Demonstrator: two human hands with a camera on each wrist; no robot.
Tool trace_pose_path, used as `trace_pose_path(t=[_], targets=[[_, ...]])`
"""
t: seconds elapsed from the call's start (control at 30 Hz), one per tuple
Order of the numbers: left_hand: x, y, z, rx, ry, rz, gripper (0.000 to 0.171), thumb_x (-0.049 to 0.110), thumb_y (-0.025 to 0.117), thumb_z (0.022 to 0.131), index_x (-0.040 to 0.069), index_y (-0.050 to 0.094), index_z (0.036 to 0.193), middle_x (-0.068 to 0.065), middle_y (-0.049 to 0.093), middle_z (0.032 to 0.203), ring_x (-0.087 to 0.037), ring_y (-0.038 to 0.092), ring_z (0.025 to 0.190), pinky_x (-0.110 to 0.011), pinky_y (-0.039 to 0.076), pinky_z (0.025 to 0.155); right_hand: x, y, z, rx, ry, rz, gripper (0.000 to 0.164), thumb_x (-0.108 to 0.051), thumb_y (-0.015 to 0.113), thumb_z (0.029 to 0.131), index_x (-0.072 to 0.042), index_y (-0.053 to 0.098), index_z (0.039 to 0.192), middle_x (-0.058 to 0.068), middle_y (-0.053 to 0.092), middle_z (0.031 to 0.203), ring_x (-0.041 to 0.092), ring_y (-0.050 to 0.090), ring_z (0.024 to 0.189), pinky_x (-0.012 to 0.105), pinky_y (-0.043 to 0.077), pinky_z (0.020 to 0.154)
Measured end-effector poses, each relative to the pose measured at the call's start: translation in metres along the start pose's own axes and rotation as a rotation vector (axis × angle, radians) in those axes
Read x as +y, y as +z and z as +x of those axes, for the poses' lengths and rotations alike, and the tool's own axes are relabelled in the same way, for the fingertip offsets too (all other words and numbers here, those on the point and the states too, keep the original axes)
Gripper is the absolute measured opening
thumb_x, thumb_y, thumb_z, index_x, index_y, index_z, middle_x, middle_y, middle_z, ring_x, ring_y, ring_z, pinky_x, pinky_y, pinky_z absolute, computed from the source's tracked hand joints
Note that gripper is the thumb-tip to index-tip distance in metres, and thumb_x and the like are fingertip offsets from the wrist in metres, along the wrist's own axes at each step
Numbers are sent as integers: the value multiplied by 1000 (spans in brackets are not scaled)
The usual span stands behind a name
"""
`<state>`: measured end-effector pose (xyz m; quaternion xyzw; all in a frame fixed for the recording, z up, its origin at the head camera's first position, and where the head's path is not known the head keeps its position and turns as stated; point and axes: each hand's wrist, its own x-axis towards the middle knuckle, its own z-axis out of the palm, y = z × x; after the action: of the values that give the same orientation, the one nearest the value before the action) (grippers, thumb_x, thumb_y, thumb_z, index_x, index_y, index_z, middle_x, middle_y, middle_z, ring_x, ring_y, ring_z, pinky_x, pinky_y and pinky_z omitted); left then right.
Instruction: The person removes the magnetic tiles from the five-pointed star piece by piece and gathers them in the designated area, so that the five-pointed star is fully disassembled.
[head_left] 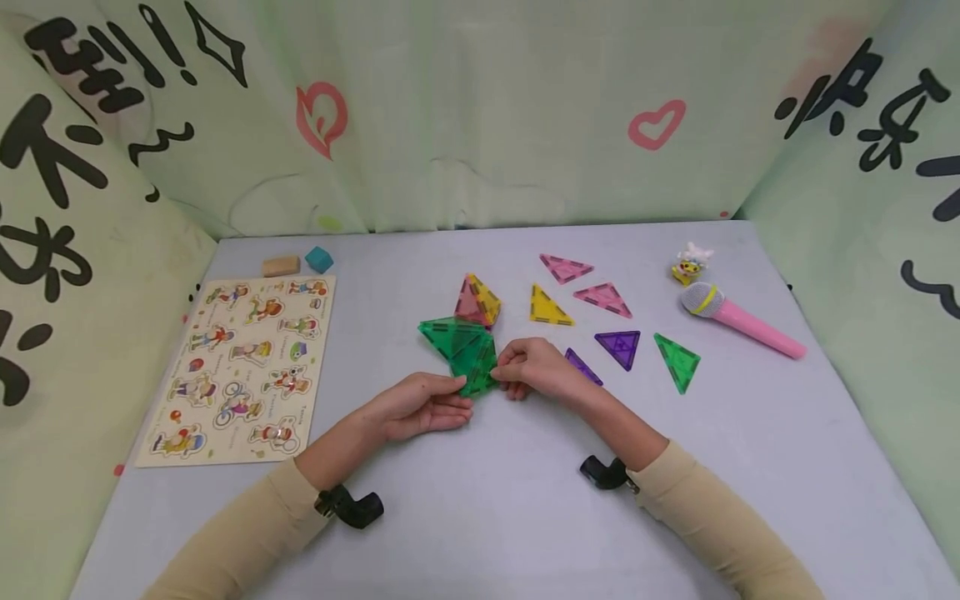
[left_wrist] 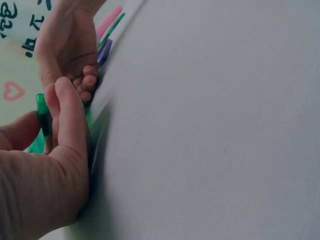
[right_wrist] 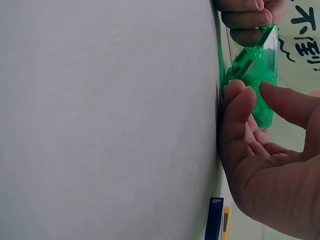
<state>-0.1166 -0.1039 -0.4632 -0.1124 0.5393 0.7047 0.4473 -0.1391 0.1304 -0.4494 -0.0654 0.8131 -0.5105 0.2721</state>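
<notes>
Several translucent green triangular magnetic tiles (head_left: 471, 354) form a joined piece in the middle of the table. My left hand (head_left: 423, 406) pinches its near corner between thumb and fingers; the left wrist view shows the thumb against the green edge (left_wrist: 42, 115). At the right side of the same piece, my right hand (head_left: 542, 367) pinches a green tile (right_wrist: 265, 102) with thumb and fingertips. Just behind the green piece stand red and yellow tiles (head_left: 477, 298) leaning together. To the right lie loose triangles: a purple tile (head_left: 618, 348), a green tile (head_left: 677, 362) and a yellow tile (head_left: 550, 306).
Pink tiles (head_left: 603, 298) lie farther back. A pink toy microphone (head_left: 750, 323) and a small figurine (head_left: 691, 263) sit at the right. On the left is a picture puzzle board (head_left: 247, 367), with a wooden block (head_left: 281, 266) and a blue block (head_left: 318, 259) behind it.
</notes>
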Motion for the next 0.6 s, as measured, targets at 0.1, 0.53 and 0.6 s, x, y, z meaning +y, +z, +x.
trace_pose_path(t=[0.1,0.53,0.6], targets=[[-1,1,0,-17,7,-15,27,25,52,104,0,59,113,-5,72,90,-13,72,83,-27,61,79,0,0,-1,1,-15,-24,18,-19,70,91,-3,62,94,8,68,74,18,64,60,30,57,60],[-6,1,-3,-42,29,-94,23,25,48,106,4,57,108,-4,69,90,-13,71,86,-25,60,80,-1,11,-9,91,-122,-272,28,-20,79,83,-6,56,93,4,58,75,14,53,64,26,46,57],[-6,2,-3,-46,31,-108,22,25,49,106,5,58,105,-4,69,90,-13,71,85,-25,60,79,-3,16,-11,105,-162,-362,32,-22,82,81,-7,55,91,1,55,74,14,49,65,25,41,57]])
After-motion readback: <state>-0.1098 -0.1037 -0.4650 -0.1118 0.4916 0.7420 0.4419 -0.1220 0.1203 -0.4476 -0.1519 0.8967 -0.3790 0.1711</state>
